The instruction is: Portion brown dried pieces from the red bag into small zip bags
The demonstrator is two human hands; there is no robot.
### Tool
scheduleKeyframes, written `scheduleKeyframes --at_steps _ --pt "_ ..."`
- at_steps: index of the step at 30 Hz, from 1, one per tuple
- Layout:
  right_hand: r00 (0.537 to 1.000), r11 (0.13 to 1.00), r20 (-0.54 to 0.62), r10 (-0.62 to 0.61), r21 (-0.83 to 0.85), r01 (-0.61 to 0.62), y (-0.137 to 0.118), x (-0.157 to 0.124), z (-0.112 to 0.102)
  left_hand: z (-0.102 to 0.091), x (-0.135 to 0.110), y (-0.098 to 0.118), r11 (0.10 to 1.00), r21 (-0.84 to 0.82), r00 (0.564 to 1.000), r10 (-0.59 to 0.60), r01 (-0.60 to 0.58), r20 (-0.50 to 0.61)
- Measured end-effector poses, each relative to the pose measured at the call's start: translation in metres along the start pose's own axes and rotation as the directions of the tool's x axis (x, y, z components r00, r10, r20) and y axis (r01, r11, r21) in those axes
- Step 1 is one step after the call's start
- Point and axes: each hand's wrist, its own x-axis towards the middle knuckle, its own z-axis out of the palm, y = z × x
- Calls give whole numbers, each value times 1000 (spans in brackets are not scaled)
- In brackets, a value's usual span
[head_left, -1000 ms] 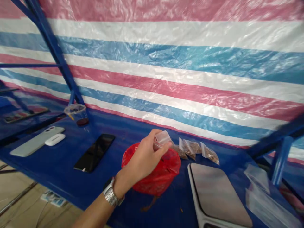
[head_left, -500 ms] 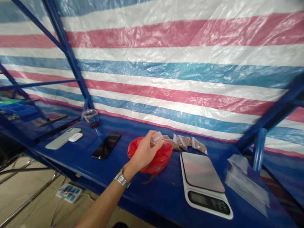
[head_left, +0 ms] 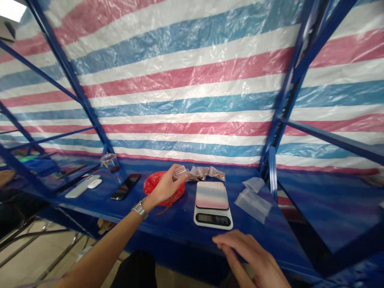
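My left hand is closed on a small clear zip bag, held over the red plastic bag. What lies inside the red bag is mostly covered by the hand. Just right of it, several filled zip bags with brownish contents lie in a row. A white kitchen scale with a metal plate stands in front of them, nothing on its plate. Near the table's front edge, my right hand hovers with fingers stretched forward, holding nothing visible. Flat clear zip bags are spread right of the scale.
A black phone, a pale phone, a white earbud case and a clear plastic cup occupy the table's left side. Blue metal posts rise at the back, before a striped plastic sheet.
The view has turned right, bringing more of the right side into sight. My right hand has come into view at the bottom. My left hand still holds the zip bag over the red bag.
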Motion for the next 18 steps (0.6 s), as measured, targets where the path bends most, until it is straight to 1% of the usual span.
scheduleKeyframes --at_steps 2,3,4,6,8,10,11,12,14,16,18 --pt "999 999 -47 -7 -40 5 -2 25 -22 11 3 10 999 -32 1000 5 -5 25" --pt "998 999 -63 -1 -50 -2 -1 40 -28 19 4 14 998 -57 999 7 -5 39" --pt "999 998 -52 -3 -60 0 2 56 -30 29 5 18 996 -87 999 8 -4 48" --pt "998 996 -66 -18 -87 12 14 85 -27 51 6 24 986 -161 996 61 -49 68" --pt "991 992 -119 -60 -117 46 29 107 -19 75 7 26 961 -258 989 123 -98 81" --pt "993 987 -86 -81 -147 67 45 117 -11 96 6 25 920 -358 981 188 -161 42" --pt "995 985 -64 -74 -159 64 51 119 -8 103 5 23 915 -362 981 193 -177 8" --pt "997 985 -58 -57 -168 47 56 119 -6 108 4 22 921 -350 982 186 -173 6" --pt "997 986 -83 0 -167 -14 62 118 -3 112 1 18 936 -315 984 175 -157 32" --pt "991 990 -114 63 -119 -77 65 118 1 108 -2 14 946 -293 987 156 -136 46" --pt "989 992 -94 115 -32 -118 68 122 7 102 -4 9 957 -269 993 119 -109 22"
